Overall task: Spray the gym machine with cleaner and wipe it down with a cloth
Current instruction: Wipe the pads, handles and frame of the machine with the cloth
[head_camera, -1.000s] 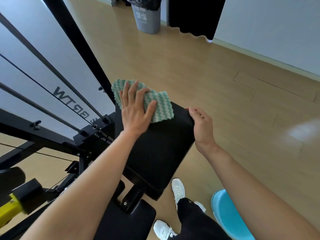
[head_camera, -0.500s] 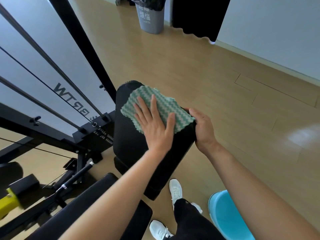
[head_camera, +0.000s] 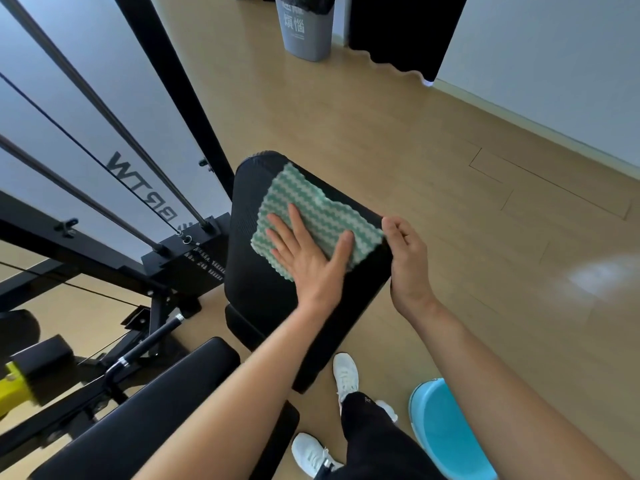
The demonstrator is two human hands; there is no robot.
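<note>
A: The cloth (head_camera: 313,218), green and white in a wavy weave, lay spread flat on the upper end of the black pad (head_camera: 298,271) of the gym machine, tilted up beside the cable frame (head_camera: 194,109). You had it under your left hand (head_camera: 311,258).

B: And how would you say that cloth handled?

A: Soft and light, I'd judge. It draped to the pad's curve and one corner hung slightly over the right edge. It would bunch if you pushed from a corner, so a flat palm near the middle was the sensible place to drive it. You sat toward its lower half.

B: The left fingers (head_camera: 296,221)?

A: Splayed wide and pressed flat on the cloth, thumb out to the right. No pinch at all, just the palm and fingers bearing down. Forearm came in low from the bottom left, wrist nearly straight.

B: And your right hand (head_camera: 408,258)?

A: Curled over the pad's right edge, just beside the cloth's corner, fingers wrapped round the rim. You gripped the pad itself, bracing it I'd guess; the vinyl looked firm and a bit slick.

B: Anything else about?

A: A blue basin (head_camera: 446,431) on the floor by your white shoes (head_camera: 344,375). No spray bottle showed anywhere.
</note>
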